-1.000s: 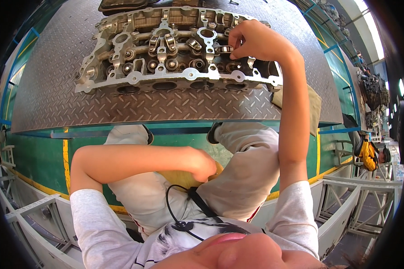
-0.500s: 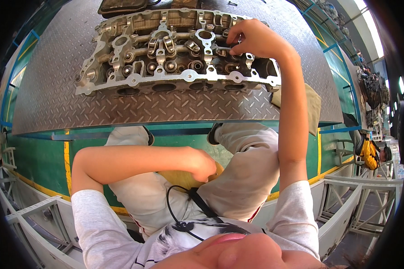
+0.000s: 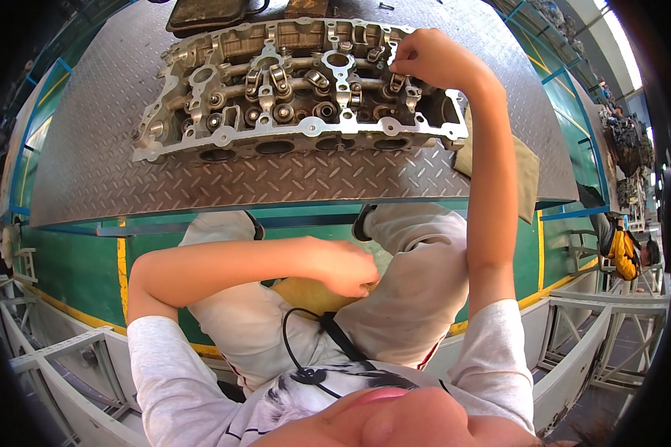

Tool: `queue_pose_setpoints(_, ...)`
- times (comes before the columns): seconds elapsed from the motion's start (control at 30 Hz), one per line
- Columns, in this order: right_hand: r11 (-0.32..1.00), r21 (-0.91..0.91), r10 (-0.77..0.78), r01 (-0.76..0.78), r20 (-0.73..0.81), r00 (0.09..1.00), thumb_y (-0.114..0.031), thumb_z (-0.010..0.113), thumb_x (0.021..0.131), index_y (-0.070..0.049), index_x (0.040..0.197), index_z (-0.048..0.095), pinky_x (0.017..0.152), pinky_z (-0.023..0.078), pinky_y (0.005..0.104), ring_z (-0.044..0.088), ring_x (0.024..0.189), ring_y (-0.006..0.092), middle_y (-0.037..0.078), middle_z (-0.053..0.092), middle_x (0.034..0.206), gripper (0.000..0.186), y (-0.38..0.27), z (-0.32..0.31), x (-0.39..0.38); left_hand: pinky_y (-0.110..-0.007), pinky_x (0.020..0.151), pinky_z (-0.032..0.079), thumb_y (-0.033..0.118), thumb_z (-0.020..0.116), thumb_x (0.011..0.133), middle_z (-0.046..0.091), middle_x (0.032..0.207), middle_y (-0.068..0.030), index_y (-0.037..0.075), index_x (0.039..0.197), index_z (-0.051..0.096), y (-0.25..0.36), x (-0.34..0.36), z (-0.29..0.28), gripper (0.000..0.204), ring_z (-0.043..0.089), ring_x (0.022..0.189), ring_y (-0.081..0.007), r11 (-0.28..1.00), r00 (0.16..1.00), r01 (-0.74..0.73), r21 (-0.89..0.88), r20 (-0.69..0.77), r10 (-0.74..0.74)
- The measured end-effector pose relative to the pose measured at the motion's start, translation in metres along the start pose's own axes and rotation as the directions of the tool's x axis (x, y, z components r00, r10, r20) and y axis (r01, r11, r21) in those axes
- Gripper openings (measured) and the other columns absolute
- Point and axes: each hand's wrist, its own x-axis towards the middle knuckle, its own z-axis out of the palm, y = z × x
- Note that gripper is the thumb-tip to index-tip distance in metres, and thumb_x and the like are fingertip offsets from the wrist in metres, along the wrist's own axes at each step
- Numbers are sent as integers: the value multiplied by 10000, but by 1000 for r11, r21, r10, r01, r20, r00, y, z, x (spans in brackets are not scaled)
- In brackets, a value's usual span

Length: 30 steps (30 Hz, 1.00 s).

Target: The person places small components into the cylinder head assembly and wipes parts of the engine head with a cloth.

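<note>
A metal engine cylinder head point(image 3: 224, 138) lies across the table, with several roller rocker arms point(image 3: 279, 77) tilted up inside it. My right hand point(image 3: 438, 61) is over its right end, thumb and fingers pinched together on the top of a small rocker arm point(image 3: 397, 83). That part stands in the head below the fingertips, which partly cover it. My left hand point(image 3: 350, 270) hangs over my lap beside my thigh, its fingers curled together. Whatever those fingers hold, if anything, is hidden. Just behind it shows a yellowish seat point(image 3: 306, 293).
The table point(image 3: 291, 179) has a grey diamond-plate top. An olive cloth point(image 3: 525, 167) lies under my right forearm. At the far edge are a dark pan point(image 3: 205, 15), a brown block point(image 3: 306, 8) and a bolt point(image 3: 386, 6). A person in yellow point(image 3: 622, 253) is off right.
My right hand has shifted slightly right, and its fingertips now meet at a standing rocker arm. My left hand has moved a little to the right over my lap. The whole view shifted slightly.
</note>
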Motion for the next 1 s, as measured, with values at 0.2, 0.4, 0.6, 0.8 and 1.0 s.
queue_pose_setpoints(0.2, 999, 30, -28, 30, -52, 998, -188, 667, 780, -12, 782, 660, 534, 428, 315, 501, 538, 165, 75, 578, 608, 177, -7, -4, -6, -464, 711, 474, 276, 498, 890, 621, 830, -203, 3, 984, 581, 0, 3, 8, 301, 589, 798, -388, 999, 995, 26, 39, 91, -30)
queue_pose_setpoints(0.4, 995, 74, -54, 59, -65, 996, -164, 671, 768, -19, 783, 660, 529, 418, 308, 490, 538, 153, 62, 567, 601, 146, -8, -6, -9, -469, 719, 472, 286, 500, 891, 624, 841, -204, -1, 976, 585, -3, 6, 8, 311, 588, 808, -393, 999, 994, 29, 45, 100, -33)
queue_pose_setpoints(0.6, 983, 121, -134, 139, -48, 990, -164, 668, 769, -33, 813, 675, 578, 446, 314, 540, 589, 167, 81, 611, 660, 139, -11, -2, -7, -476, 731, 469, 297, 500, 893, 624, 850, -213, -6, 967, 585, -2, 7, 8, 323, 586, 817, -402, 997, 991, 39, 74, 127, -48)
queue_pose_setpoints(0.8, 974, 147, -176, 170, 30, 984, -193, 674, 770, -44, 846, 687, 621, 467, 310, 583, 641, 179, 84, 643, 712, 168, -20, -2, -8, -472, 740, 472, 300, 499, 894, 626, 857, -208, -4, 974, 587, -2, 6, 8, 327, 589, 825, -398, 994, 987, 55, 96, 144, -69)
queue_pose_setpoints(1.0, 995, 72, -78, 66, 173, 982, -209, 684, 767, -41, 874, 688, 620, 464, 303, 571, 648, 164, 77, 638, 728, 200, -23, -5, -11, -469, 740, 472, 299, 497, 894, 630, 863, -202, -1, 980, 589, -1, 4, 7, 326, 591, 826, -394, 995, 987, 58, 84, 146, -70)
